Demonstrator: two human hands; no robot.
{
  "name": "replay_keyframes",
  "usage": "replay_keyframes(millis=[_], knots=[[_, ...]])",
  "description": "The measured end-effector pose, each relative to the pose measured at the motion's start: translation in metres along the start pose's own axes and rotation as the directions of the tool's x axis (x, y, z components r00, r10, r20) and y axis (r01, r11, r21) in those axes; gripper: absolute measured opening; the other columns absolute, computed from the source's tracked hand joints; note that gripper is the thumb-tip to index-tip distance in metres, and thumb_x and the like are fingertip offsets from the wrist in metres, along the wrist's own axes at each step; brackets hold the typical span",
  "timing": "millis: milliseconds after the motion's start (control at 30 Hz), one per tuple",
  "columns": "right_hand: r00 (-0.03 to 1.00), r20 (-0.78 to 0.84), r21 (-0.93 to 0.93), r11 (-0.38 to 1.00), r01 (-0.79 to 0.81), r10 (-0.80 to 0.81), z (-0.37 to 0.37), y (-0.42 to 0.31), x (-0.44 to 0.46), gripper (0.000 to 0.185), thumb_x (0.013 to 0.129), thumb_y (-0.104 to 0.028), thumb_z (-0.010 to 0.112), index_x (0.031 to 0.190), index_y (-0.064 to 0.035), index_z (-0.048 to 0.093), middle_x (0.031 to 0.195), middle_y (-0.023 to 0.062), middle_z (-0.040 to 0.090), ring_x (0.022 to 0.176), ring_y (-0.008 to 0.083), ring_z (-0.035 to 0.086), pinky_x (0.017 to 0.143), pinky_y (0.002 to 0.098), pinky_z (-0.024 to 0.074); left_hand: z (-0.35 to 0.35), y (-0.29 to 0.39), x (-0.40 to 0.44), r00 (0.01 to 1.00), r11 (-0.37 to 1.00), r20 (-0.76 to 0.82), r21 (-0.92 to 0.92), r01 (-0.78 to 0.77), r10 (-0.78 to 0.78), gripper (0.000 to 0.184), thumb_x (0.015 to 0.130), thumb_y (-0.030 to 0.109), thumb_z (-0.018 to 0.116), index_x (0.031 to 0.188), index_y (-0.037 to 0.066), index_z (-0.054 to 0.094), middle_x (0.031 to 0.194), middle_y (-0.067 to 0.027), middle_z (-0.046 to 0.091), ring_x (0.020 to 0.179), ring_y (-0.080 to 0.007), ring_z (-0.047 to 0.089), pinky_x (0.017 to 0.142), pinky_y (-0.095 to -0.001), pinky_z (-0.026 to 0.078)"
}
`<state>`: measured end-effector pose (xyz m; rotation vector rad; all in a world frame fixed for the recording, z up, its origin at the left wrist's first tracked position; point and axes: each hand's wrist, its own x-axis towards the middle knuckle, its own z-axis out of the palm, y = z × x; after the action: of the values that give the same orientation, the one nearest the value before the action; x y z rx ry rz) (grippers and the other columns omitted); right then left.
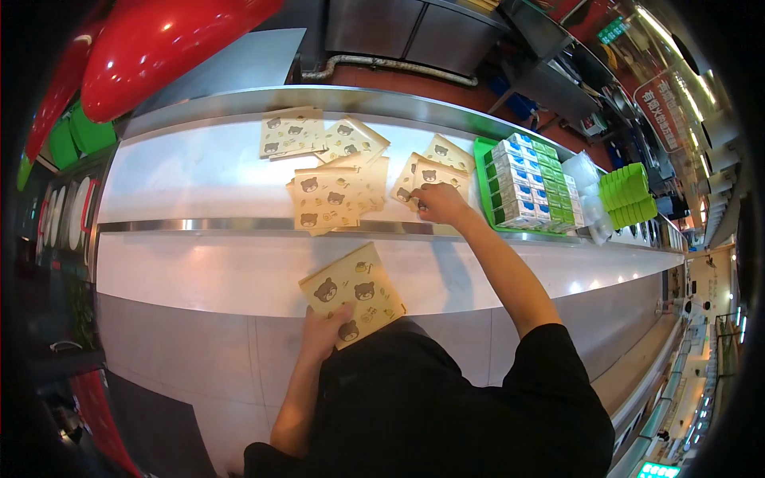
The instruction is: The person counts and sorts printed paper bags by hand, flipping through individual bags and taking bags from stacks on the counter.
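My left hand (320,331) is closed around the lower edge of a tan paper bag (368,291) printed with brown bear heads, its thumb on the front. This bag is tilted, close to my body at the counter's near edge. My right hand (441,203) reaches onto the raised shelf, fingertips pinched at a small pile of matching bear-print paper bags (430,175). How many sheets its fingers grip is hidden. To the left lie more loosely stacked bear-print bags (328,195), with others fanned out behind (292,134).
A green tray (482,163) of small white, blue and green packs (526,179) stands right of the piles. Beyond it are clear plastic wrap (586,191) and stacked green containers (628,195). A large glossy red object (167,52) overhangs the upper left.
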<state>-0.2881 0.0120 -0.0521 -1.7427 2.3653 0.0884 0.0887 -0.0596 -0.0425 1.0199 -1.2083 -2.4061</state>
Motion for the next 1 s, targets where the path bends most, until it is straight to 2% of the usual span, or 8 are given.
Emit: replay_keyframes(millis=[67,233,400,500,633,800,933,1000], knots=[[1.000,0.022,-0.033,0.999,-0.006,0.007,0.002,-0.001,0.003,0.034,0.068,-0.021,0.063,0.101,-0.0122,0.063,0.086,0.0092,0.063,0.080,0.0303,0.064,0.069,0.0424,0.0521,0.000,-0.005,0.003,0.999,0.999,0.001,-0.010,-0.043,0.043,0.026,0.083,0.001,0.064,0.108,-0.005,0.057,0.098,-0.0097,0.064,0.083,-0.0156,0.062,0.072,-0.0284,0.053],[0.999,0.028,-0.126,0.991,-0.042,0.046,-0.001,-0.016,0.003,0.031,0.068,-0.020,0.064,0.097,-0.0095,0.062,0.086,0.0110,0.063,0.081,0.0310,0.064,0.070,0.0433,0.0521,0.009,0.002,-0.001,1.000,1.000,0.010,-0.010,-0.011,0.011,0.026,0.083,0.000,0.063,0.108,-0.005,0.057,0.098,-0.0105,0.064,0.084,-0.0164,0.063,0.072,-0.0290,0.053],[0.993,0.053,-0.010,0.994,0.110,-0.109,-0.008,0.001,0.007,0.023,0.070,-0.018,0.064,0.091,-0.0089,0.063,0.084,0.0112,0.062,0.081,0.0303,0.064,0.071,0.0417,0.0510,0.006,0.002,-0.005,0.999,0.999,-0.022,0.026,0.033,-0.032,0.025,0.083,-0.001,0.063,0.108,-0.006,0.057,0.098,-0.0110,0.064,0.084,-0.0166,0.063,0.072,-0.0290,0.054],[0.989,0.139,0.019,0.999,0.047,-0.050,-0.010,0.003,0.008,0.022,0.071,-0.018,0.064,0.092,-0.0111,0.066,0.087,0.0114,0.062,0.087,0.0306,0.062,0.075,0.0414,0.0496,0.003,-0.003,-0.005,1.000,1.000,-0.022,0.019,-0.004,0.004,0.025,0.083,-0.001,0.063,0.108,-0.006,0.057,0.098,-0.0112,0.064,0.084,-0.0166,0.063,0.071,-0.0290,0.054],[0.990,0.132,0.022,0.999,0.037,-0.039,-0.007,-0.001,0.010,0.024,0.070,-0.018,0.064,0.093,-0.0112,0.066,0.085,0.0118,0.061,0.087,0.0310,0.062,0.075,0.0420,0.0496,0.003,0.002,-0.011,0.999,1.000,-0.041,0.022,-0.016,0.017,0.025,0.084,0.000,0.063,0.107,-0.006,0.057,0.097,-0.0111,0.064,0.082,-0.0167,0.063,0.070,-0.0292,0.054],[0.990,0.137,-0.055,0.998,0.039,-0.031,-0.012,-0.012,0.012,0.039,0.069,-0.016,0.066,0.107,-0.0119,0.063,0.098,0.0139,0.059,0.088,0.0332,0.063,0.076,0.0431,0.0515,0.001,-0.002,-0.011,0.998,0.999,-0.032,0.031,-0.045,0.046,0.026,0.083,0.001,0.062,0.107,-0.007,0.057,0.096,-0.0109,0.064,0.082,-0.0168,0.063,0.070,-0.0294,0.054],[0.985,0.171,-0.085,0.995,0.050,-0.035,-0.007,-0.012,0.015,0.042,0.069,-0.016,0.066,0.110,-0.0103,0.060,0.104,0.0148,0.057,0.089,0.0340,0.063,0.075,0.0436,0.0523,0.003,-0.001,-0.013,0.998,0.998,-0.032,0.022,-0.058,0.059,0.027,0.082,0.002,0.062,0.107,-0.006,0.057,0.096,-0.0107,0.064,0.082,-0.0167,0.063,0.070,-0.0293,0.053],[0.985,0.164,-0.180,0.981,0.077,-0.048,-0.001,-0.013,0.016,0.052,0.071,-0.016,0.062,0.123,-0.0151,0.055,0.107,0.0143,0.057,0.082,0.0343,0.065,0.071,0.0439,0.0544,0.004,-0.001,-0.013,0.997,0.997,-0.030,0.028,-0.067,0.068,0.027,0.082,0.002,0.062,0.107,-0.006,0.057,0.096,-0.0106,0.065,0.081,-0.0165,0.063,0.070,-0.0293,0.053]])
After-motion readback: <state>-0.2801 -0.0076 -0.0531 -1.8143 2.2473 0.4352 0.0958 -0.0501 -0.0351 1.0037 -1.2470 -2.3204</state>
